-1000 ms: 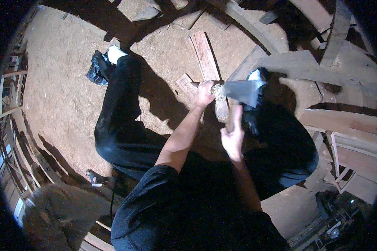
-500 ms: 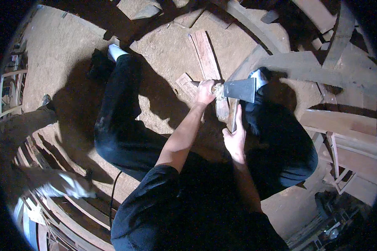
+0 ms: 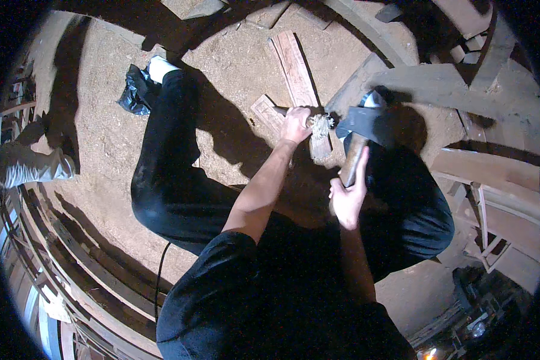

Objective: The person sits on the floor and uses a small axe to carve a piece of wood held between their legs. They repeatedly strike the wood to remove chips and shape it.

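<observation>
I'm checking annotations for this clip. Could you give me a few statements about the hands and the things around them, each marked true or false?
1. The right hand grips the wooden handle of a broad-headed tool. True.
2. The left hand is empty. False: it is closed around a stick.
3. Pale, ragged material shows just right of the left hand. True.
4. The tool's head is left of both hands in the picture. False: it is to the right of the left hand and above the right one.
5. A long reddish plank lies on the ground beyond the left hand. True.
6. The person wears white trousers. False: the trousers are black.
</observation>
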### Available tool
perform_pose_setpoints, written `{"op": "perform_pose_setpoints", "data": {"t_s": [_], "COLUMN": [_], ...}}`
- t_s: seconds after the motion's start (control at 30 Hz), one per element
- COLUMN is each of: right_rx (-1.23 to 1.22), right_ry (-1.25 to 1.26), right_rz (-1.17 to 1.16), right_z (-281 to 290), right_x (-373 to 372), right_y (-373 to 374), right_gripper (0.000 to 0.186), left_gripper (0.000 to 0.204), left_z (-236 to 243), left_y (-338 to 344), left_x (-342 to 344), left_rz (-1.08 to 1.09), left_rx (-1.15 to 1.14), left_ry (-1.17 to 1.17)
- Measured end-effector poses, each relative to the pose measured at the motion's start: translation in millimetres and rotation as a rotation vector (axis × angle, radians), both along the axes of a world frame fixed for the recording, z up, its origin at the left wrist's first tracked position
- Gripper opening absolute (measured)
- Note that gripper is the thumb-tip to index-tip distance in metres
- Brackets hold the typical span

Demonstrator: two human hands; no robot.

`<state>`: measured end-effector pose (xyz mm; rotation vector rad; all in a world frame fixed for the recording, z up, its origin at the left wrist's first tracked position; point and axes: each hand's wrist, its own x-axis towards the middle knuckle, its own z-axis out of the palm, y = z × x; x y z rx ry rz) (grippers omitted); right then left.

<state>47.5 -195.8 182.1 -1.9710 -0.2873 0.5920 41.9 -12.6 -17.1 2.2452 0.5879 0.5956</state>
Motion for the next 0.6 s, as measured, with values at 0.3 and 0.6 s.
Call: {"op": "perform_pose_setpoints", "data": {"t_s": [0.3, 0.6], "right_rx": [-0.046, -0.007], "right_ry": [-0.088, -0.086], "right_rz": [0.092, 0.166], "right_z": [-26.7, -39.6], "right_x": [-7.0, -9.3], "right_y": [-9.0, -6.3], "right_gripper": [0.098, 0.094], "left_gripper": [0.029, 0.025], "left_z": [13.4, 12.8], "left_y": [2.1, -2.0], "left_x": [5.0, 5.6], "left_rz": [0.036, 0.037], "left_rx": [-0.022, 0.030], "left_ry": [-0.050, -0.087]}}
